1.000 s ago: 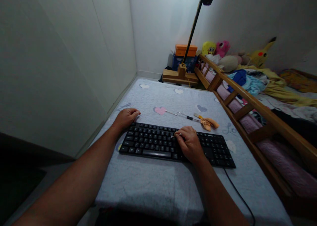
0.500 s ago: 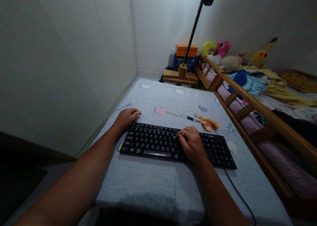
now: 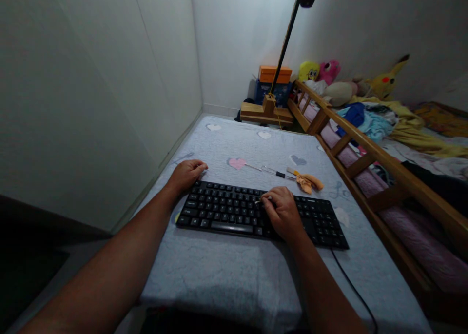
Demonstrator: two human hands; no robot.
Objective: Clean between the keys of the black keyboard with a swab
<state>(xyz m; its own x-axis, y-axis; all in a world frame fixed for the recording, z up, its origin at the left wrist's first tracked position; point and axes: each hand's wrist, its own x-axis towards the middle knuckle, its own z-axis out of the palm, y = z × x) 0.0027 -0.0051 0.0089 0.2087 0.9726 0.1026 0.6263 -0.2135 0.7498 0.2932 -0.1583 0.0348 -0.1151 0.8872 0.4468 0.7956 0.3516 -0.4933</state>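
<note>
Tablecloth (image 3: 219,265), printed: grey script (image 3: 341,191) to the right of the right hand's (image 3: 282,211) grip, beyond the keyboard edge; appears to begin "Lo", remainder unclear.
Keyboard (image 3: 230,207), black, beneath the grip: pale key legends, mostly left of it and some right; too small to read. Short pale marking (image 3: 310,200) near the far edge, right of the grip: illegible.
Blue box (image 3: 283,92), well beyond the grip: pale lettering, illegible.
</note>
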